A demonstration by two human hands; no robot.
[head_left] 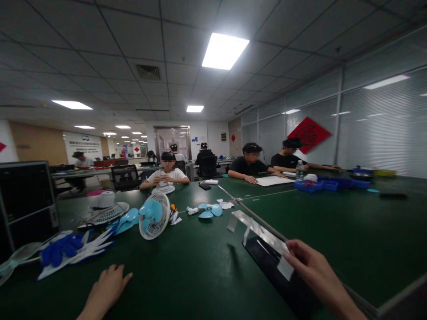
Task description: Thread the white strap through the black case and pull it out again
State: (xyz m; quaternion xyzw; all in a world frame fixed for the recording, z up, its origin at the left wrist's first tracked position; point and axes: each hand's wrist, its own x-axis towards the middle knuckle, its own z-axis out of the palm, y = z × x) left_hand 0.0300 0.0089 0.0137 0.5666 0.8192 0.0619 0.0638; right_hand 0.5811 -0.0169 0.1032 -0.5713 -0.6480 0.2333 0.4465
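My right hand [310,262] pinches the near end of a long, shiny, bent metal bracket [258,227] with turned-down ends, at the right of the head view. Under the bracket is a dark flat panel [267,262]; whether the two touch I cannot tell. My left hand [108,284] lies on the green table [173,271] at the lower left, holding nothing, its thumb apart from the fingers. Beyond that hand lie blue and white gloves [71,249].
A white fan cage with a blue blade [154,215] stands left of centre. Another blue fan blade [210,210] lies farther back. A metal rail [253,215] crosses the table. Blue trays [310,186] sit at the far right. Several people sit around. A black computer case [28,200] stands at left.
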